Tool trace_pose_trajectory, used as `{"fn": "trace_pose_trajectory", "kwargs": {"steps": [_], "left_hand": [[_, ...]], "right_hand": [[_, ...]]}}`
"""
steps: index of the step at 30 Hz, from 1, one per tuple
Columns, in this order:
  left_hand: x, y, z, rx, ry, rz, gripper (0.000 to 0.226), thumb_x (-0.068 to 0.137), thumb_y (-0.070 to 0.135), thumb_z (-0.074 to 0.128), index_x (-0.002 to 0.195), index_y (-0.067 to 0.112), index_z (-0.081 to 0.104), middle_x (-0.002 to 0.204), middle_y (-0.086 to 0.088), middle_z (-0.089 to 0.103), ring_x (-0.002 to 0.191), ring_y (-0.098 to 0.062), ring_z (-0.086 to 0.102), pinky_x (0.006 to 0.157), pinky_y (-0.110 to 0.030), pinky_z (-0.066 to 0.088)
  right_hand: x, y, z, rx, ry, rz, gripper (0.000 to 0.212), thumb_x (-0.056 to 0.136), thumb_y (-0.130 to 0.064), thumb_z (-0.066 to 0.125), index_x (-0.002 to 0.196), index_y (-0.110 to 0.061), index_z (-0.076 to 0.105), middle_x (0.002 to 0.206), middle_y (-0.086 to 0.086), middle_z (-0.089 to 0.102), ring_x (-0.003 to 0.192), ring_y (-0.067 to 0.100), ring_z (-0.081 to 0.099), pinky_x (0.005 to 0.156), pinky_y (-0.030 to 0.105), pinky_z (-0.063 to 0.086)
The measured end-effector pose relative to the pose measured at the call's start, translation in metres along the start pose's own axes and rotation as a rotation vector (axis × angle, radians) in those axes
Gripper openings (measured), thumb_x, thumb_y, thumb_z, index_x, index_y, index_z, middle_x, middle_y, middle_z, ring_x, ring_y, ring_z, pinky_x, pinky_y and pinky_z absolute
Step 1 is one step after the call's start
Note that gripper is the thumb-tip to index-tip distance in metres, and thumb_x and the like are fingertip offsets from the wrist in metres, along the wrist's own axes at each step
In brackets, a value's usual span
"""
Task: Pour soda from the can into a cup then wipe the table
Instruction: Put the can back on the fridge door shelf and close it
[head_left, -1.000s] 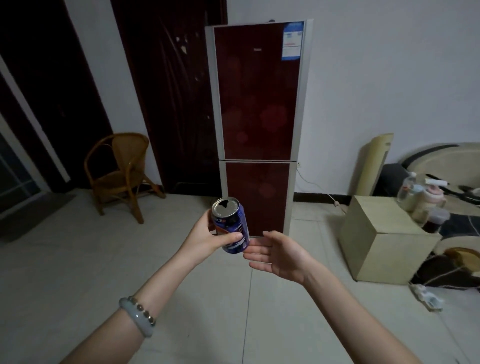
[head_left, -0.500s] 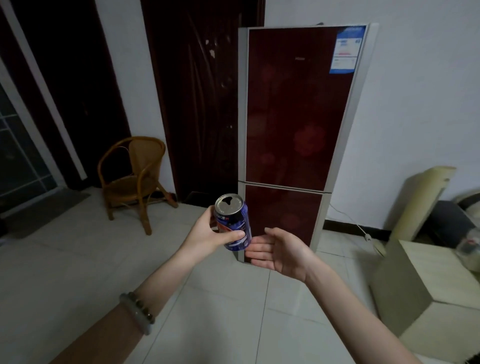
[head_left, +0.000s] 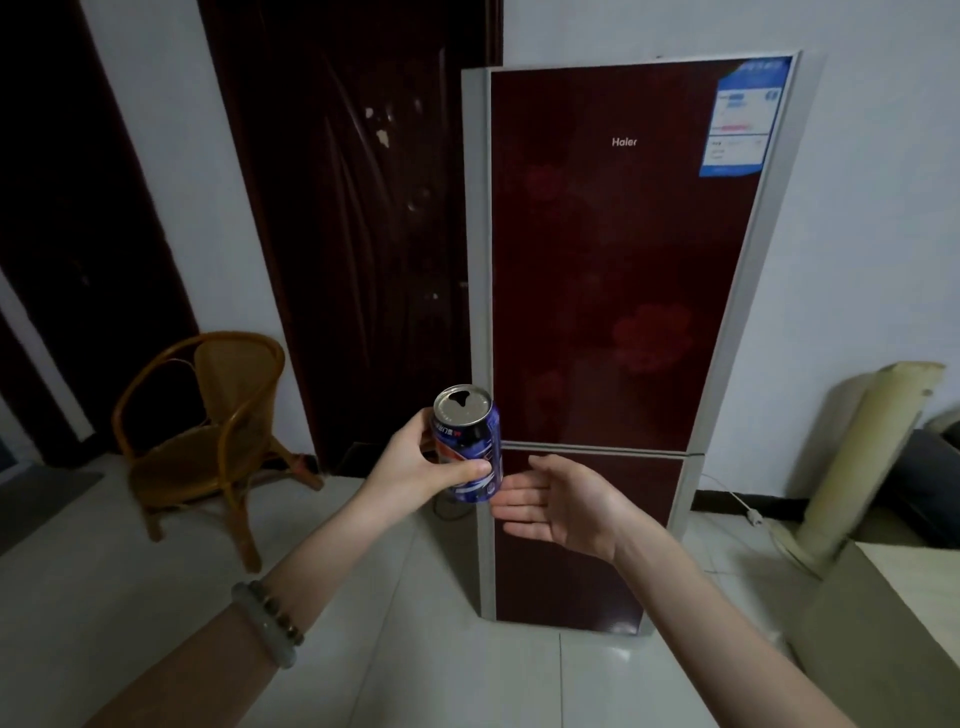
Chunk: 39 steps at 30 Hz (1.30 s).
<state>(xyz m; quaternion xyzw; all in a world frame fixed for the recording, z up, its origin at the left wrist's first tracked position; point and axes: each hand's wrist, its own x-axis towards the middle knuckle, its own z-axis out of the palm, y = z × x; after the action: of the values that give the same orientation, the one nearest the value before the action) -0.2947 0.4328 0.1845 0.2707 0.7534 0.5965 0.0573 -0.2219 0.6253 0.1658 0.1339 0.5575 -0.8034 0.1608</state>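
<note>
Opened blue aluminium soda can gripped in my left hand.
My right hand flat-fingered beside it; dark-red two-door fridge at twelve o'clock, rattan armchair at ten.

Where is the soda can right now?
In the head view, the opened blue soda can is mid-frame, gripped by the left hand, beside the open right hand, before the dark red fridge.

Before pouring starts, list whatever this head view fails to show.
Soda level in the can: only its dark opening shows, head view.
No cup in frame.
The left hand: fingertips hidden behind the can.
Text on the fridge sticker: too small and blurred.
The beige box: cut off by the right edge.
</note>
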Motion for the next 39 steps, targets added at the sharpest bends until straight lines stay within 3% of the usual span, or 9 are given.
{"fn": "trace_pose_trajectory", "kwargs": {"steps": [8,12,15,22,25,29,34,39], "left_hand": [[0.121,-0.041,-0.050,-0.036,-0.015,0.015,0.055,0.062,0.015,0.086,0.107,0.031,0.058,0.100,0.014,0.070,0.092,0.006,0.064,0.071,-0.005,0.046],[0.165,-0.063,-0.063,-0.057,-0.016,-0.001,0.056,0.056,0.026,0.086,0.105,0.033,0.058,0.099,0.015,0.070,0.093,0.005,0.064,0.070,-0.006,0.048],[0.196,-0.079,-0.071,-0.066,-0.007,-0.004,0.054,0.061,0.015,0.086,0.105,0.032,0.058,0.100,0.011,0.070,0.093,0.004,0.065,0.071,-0.007,0.048],[0.284,-0.105,-0.085,-0.073,-0.029,0.005,0.057,0.062,0.011,0.086,0.111,0.026,0.059,0.103,0.008,0.070,0.093,0.003,0.065,0.072,-0.008,0.049],[0.320,-0.110,-0.092,-0.067,-0.039,0.002,0.059,0.056,0.018,0.089,0.106,0.030,0.060,0.102,0.010,0.071,0.095,0.001,0.065,0.074,-0.010,0.049],[0.365,-0.115,-0.103,-0.067,-0.050,-0.013,0.071,0.044,0.035,0.089,0.109,0.033,0.060,0.108,0.009,0.070,0.102,-0.005,0.064,0.088,-0.022,0.049],[0.399,-0.129,-0.111,-0.094,-0.056,-0.032,0.071,0.040,0.041,0.086,0.105,0.034,0.060,0.103,0.018,0.070,0.098,0.000,0.065,0.075,-0.013,0.050],[0.420,-0.139,-0.120,-0.094,-0.085,-0.029,0.067,0.043,0.039,0.086,0.105,0.035,0.060,0.105,0.020,0.070,0.099,-0.001,0.065,0.075,-0.012,0.050]], "right_hand": [[0.108,-0.063,0.003,0.009,0.044,-0.002,0.044,0.098,-0.032,0.033,0.109,0.001,0.060,0.098,0.017,0.069,0.092,0.026,0.067,0.083,0.036,0.053],[0.153,-0.084,-0.002,-0.010,0.051,0.005,0.044,0.098,-0.031,0.034,0.112,0.002,0.059,0.099,0.017,0.069,0.092,0.025,0.067,0.081,0.035,0.055],[0.183,-0.097,-0.007,-0.002,0.043,0.006,0.044,0.098,-0.031,0.035,0.114,0.003,0.059,0.100,0.018,0.069,0.092,0.025,0.068,0.077,0.034,0.056],[0.259,-0.142,-0.030,-0.043,0.004,0.010,0.042,0.098,-0.032,0.036,0.108,0.000,0.062,0.104,0.018,0.069,0.096,0.026,0.067,0.086,0.037,0.053],[0.286,-0.166,-0.040,-0.070,-0.016,0.008,0.036,0.096,-0.025,0.037,0.105,-0.001,0.062,0.104,0.017,0.069,0.095,0.026,0.068,0.081,0.035,0.055],[0.318,-0.194,-0.050,-0.118,-0.041,0.002,0.030,0.089,-0.017,0.042,0.107,-0.003,0.062,0.107,0.016,0.069,0.097,0.024,0.068,0.078,0.031,0.054],[0.350,-0.214,-0.055,-0.188,-0.048,0.004,0.031,0.088,-0.009,0.040,0.112,-0.003,0.059,0.114,0.016,0.066,0.101,0.023,0.066,0.081,0.029,0.054],[0.368,-0.224,-0.052,-0.326,-0.019,-0.012,0.029,0.090,-0.008,0.045,0.116,-0.007,0.058,0.119,0.013,0.064,0.106,0.018,0.063,0.087,0.025,0.052]]}}
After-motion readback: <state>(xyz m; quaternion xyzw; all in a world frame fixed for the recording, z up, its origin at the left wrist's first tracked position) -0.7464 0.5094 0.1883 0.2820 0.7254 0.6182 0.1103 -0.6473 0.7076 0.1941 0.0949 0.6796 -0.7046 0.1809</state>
